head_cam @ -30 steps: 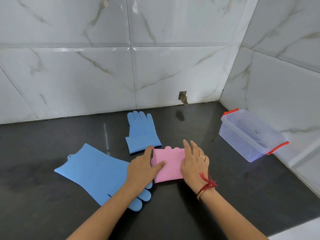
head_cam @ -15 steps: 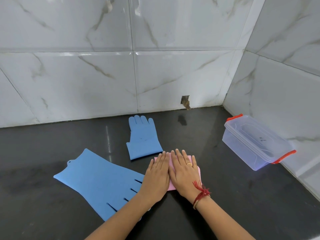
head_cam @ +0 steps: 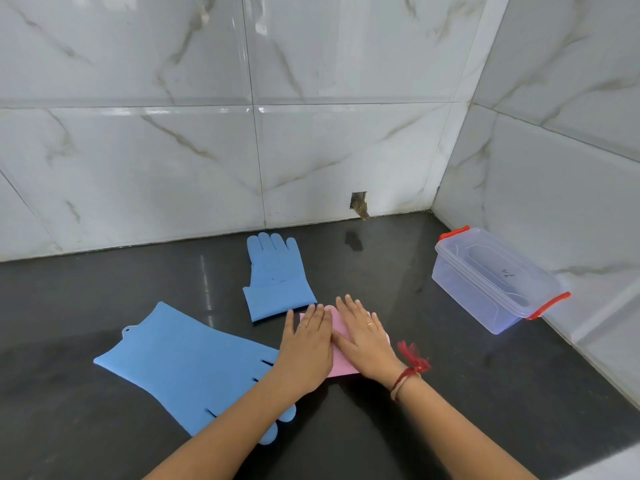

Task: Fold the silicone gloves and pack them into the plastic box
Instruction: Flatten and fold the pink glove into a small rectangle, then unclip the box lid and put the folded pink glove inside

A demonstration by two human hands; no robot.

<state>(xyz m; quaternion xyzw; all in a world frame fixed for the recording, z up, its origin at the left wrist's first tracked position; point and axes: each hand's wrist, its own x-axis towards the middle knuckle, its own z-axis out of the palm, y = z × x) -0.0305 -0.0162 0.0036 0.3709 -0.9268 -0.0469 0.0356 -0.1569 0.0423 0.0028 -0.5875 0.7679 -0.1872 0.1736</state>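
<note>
A folded pink silicone glove (head_cam: 337, 368) lies on the black counter, mostly hidden under both palms. My left hand (head_cam: 306, 348) and my right hand (head_cam: 363, 337) press flat on it side by side, fingers extended. A large blue glove (head_cam: 187, 368) lies flat to the left, its fingers partly under my left forearm. A smaller blue glove (head_cam: 277, 282) with its cuff folded lies just behind my hands. The clear plastic box (head_cam: 491, 278) with red clips stands at the right, lid on.
The black counter (head_cam: 485, 393) meets marble-tiled walls at the back and right, forming a corner. A small hole in the back wall (head_cam: 360, 204) sits above the counter. A pale ledge runs along the right wall behind the box.
My hands went from gripping the pink glove's edges to lying flat on top of it, pressing it down. The camera view shifted slightly.
</note>
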